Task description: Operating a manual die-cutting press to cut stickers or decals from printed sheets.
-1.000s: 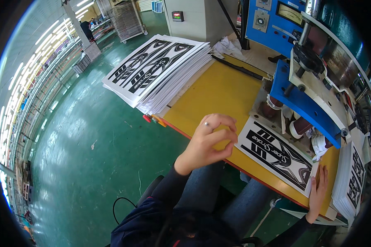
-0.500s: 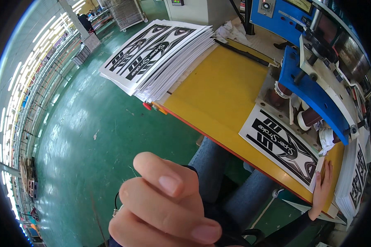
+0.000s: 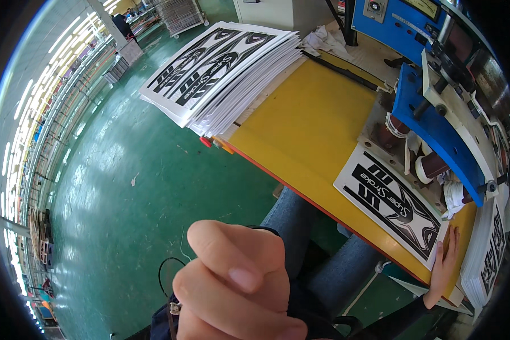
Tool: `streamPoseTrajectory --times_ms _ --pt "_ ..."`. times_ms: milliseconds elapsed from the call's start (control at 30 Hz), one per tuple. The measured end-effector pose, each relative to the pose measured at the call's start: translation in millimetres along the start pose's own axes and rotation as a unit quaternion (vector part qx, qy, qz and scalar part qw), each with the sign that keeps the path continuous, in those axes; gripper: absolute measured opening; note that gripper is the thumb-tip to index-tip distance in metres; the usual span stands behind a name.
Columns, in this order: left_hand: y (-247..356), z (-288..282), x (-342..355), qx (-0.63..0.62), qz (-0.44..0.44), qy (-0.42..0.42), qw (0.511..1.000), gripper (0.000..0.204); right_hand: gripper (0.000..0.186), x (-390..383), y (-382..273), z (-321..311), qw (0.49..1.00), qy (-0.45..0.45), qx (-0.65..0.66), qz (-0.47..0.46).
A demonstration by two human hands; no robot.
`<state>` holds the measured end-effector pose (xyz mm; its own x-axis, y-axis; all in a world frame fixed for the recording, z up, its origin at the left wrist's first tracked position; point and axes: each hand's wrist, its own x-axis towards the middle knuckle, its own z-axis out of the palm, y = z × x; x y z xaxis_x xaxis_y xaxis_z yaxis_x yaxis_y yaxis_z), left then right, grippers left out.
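Note:
Close up at the bottom centre, my left hand [image 3: 238,277] is closed in a loose fist, fingers curled inward. What it holds, if anything, is hidden by the fingers. A thin pale thread-like line shows beside the knuckles. My right hand [image 3: 443,272] lies with fingers stretched out on the yellow table [image 3: 306,124], its thumb along the right end of a printed sheet [image 3: 391,204]. That white sheet bears a black design and lies flat, its far edge against the metal plate [image 3: 374,127] of a blue press [image 3: 430,136].
A tall stack of printed sheets [image 3: 226,73] stands at the table's far left, its corner over the edge. Another stack [image 3: 484,255] is at the right. Red and orange knobs [image 3: 207,141] sit under the table edge. A white cloth [image 3: 326,42] lies behind.
The view has shifted slightly, so the table and press appear a little farther right. My left hand has moved slightly down and right, still curled. My right hand stays at the sheet's end.

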<state>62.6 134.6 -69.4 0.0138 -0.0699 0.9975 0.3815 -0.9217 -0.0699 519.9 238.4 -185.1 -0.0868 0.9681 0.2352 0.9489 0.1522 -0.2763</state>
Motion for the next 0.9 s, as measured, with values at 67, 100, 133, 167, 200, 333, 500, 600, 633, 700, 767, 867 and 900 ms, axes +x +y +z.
streamPoseTrajectory --times_ms 67,100,133,167,200,333,500,600,633,700,767,867,900 --pt "5.1 22.9 -2.6 0.026 -0.001 0.072 0.997 0.029 0.052 5.7 -5.8 5.0 1.0 -0.003 0.012 -0.01" --pt "2.7 33.1 -6.6 0.036 -0.01 0.154 0.987 0.03 0.052 3.9 -5.5 2.4 1.0 -0.005 0.01 -0.005" --pt "-1.1 25.7 -5.5 0.032 -0.015 0.157 0.987 0.03 0.052 2.2 -4.4 0.3 1.0 -0.006 0.005 0.0" --pt "-6.7 10.4 -2.2 -0.002 -0.014 0.073 0.997 0.031 0.051 0.5 -3.3 -1.5 1.0 -0.007 -0.003 0.002" --pt "-8.4 1.4 0.9 -0.032 -0.008 -0.015 0.999 0.031 0.051 0.4 -3.3 -1.0 1.0 -0.005 -0.005 0.0" --pt "-9.1 3.9 1.2 -0.018 0.003 -0.018 1.0 0.031 0.052 0.0 -3.0 -0.1 1.0 -0.006 0.01 0.004" --pt "-18.0 10.9 -0.9 0.006 0.031 0.034 0.999 0.029 0.052 -0.9 -0.4 0.9 1.0 -0.004 0.004 0.001" --pt "-2.0 28.9 -18.3 0.079 0.025 0.165 0.983 0.031 0.052 0.6 1.9 2.2 1.0 -0.001 -0.005 -0.012" --pt "-0.3 28.5 -20.5 0.08 0.024 0.165 0.983 0.031 0.052 1.2 1.8 3.1 1.0 -0.002 -0.005 -0.013" --pt "12.3 29.9 -23.7 0.078 0.022 0.153 0.985 0.032 0.052 1.4 1.8 4.8 1.0 0.001 0.003 -0.001" --pt "-13.4 13.5 -15.8 0.077 0.02 0.142 0.987 0.032 0.052 0.9 -1.5 2.6 1.0 -0.002 -0.001 0.0" --pt "11.7 50.4 -25.5 0.069 0.017 0.121 0.99 0.032 0.052 -0.6 0.1 2.3 1.0 -0.001 0.004 0.005" --pt "1.6 55.4 -24.5 0.069 0.018 0.114 0.991 0.032 0.052 0.5 -0.5 2.7 1.0 0.002 0.011 0.002"
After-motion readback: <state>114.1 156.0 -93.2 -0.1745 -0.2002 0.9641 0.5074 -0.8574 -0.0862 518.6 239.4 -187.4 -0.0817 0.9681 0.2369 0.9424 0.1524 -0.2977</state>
